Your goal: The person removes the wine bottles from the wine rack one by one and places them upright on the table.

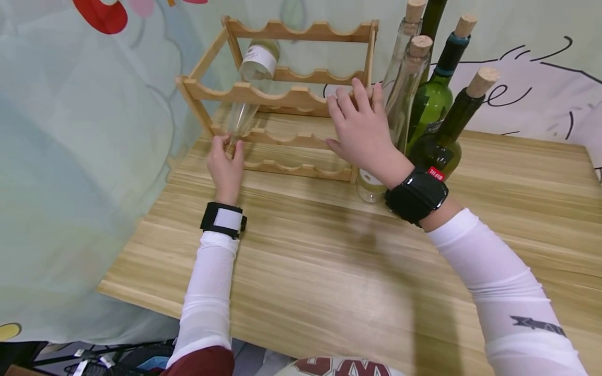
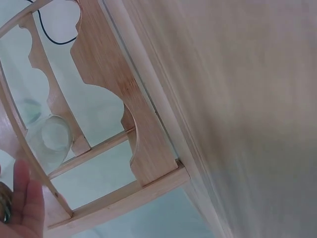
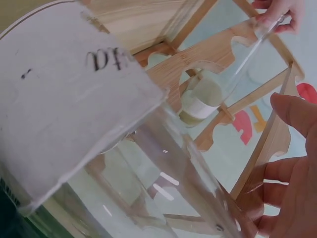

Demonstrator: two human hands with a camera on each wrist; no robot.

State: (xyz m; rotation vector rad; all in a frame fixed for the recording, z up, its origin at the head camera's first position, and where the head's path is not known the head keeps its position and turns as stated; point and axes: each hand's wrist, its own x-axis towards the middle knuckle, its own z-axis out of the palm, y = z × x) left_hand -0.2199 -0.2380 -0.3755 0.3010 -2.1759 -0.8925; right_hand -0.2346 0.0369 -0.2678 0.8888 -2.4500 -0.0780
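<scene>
A wooden wine rack (image 1: 301, 96) with scalloped rails stands on the table. Slanting through its left side is a clear glass bottle (image 1: 242, 117), its white-labelled base raised toward the back and its corked neck low at the front. My left hand (image 1: 226, 169) grips this bottle by the neck, thumb and fingers around the cork end. Over the front top rail's right end lies my right hand (image 1: 364, 128), holding the rack at that corner. In the right wrist view, the right fingers (image 3: 280, 168) bend against the wood, behind a large clear bottle (image 3: 163, 163).
Several corked bottles stand close together right of the rack, including a clear bottle (image 1: 404, 94), a green bottle (image 1: 430, 107) and a dark bottle (image 1: 444, 138). They crowd my right forearm. A patterned cloth (image 1: 94, 156) hangs left of the wooden table (image 1: 301, 261).
</scene>
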